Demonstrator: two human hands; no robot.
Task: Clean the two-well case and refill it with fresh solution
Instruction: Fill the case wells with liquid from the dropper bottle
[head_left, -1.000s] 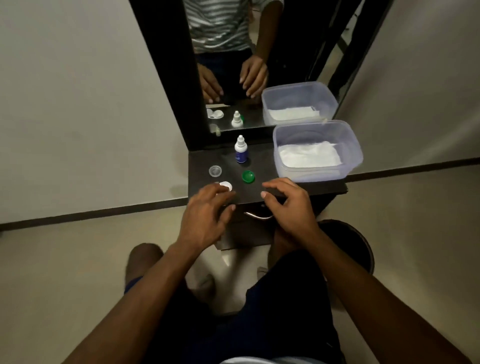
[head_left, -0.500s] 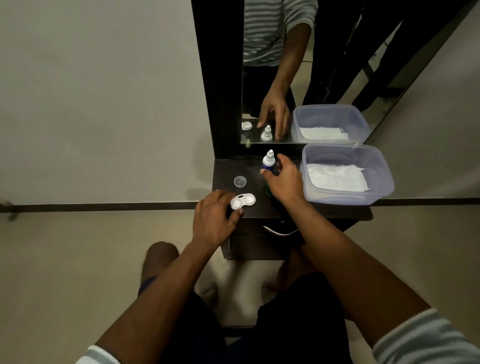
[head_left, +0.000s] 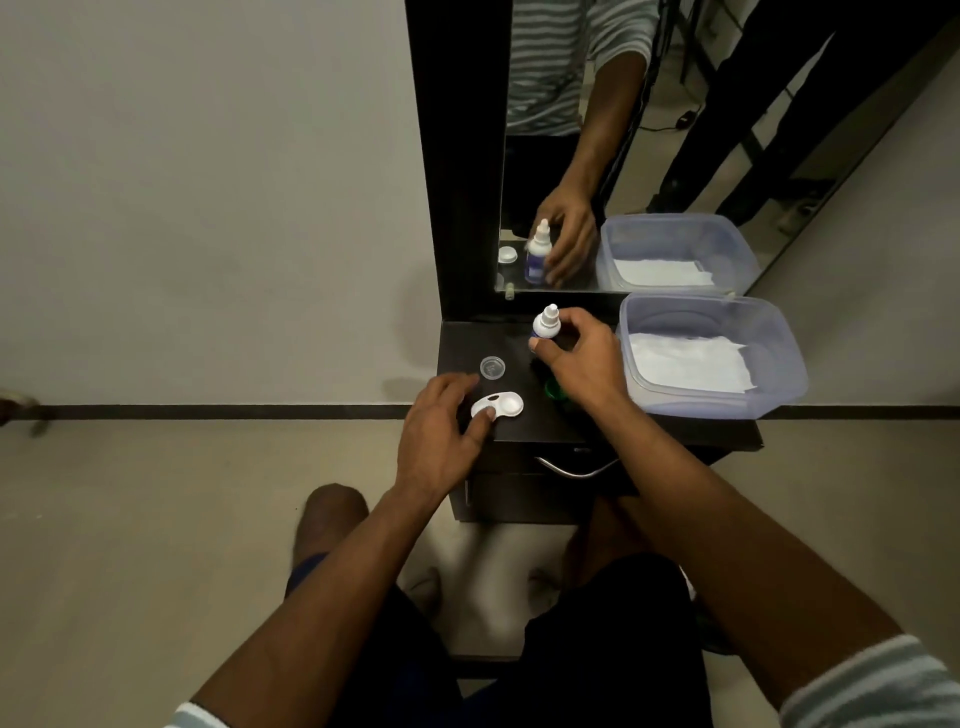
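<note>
The right hand (head_left: 582, 358) is curled round a small dropper bottle (head_left: 545, 323), thumb on the near side and fingers wrapped behind it, so that only the white cap and shoulder and a sliver of blue label show above the grip. The bottle stands upright near the back of the dark tabletop (head_left: 462, 343), close to the mirror (head_left: 649, 156). The right forearm reaches in from the lower right and crosses over a green cap (head_left: 555, 387), most of which it hides.

The left hand (head_left: 441, 431) lies loose and fairly open at the front left corner of the tabletop, fingers spread forward. Its thumb presses on the near well of the white two-well case (head_left: 501, 405), which lies flat with both wells uncovered; the far well is clear of the hand. The left forearm comes up from the lower left.

A clear round cap (head_left: 492, 367) sits just behind the case, apart from it. A translucent plastic tub (head_left: 779, 384) with white paper tissue (head_left: 691, 366) inside stands at the right of the tabletop, just beside the right hand.
</note>
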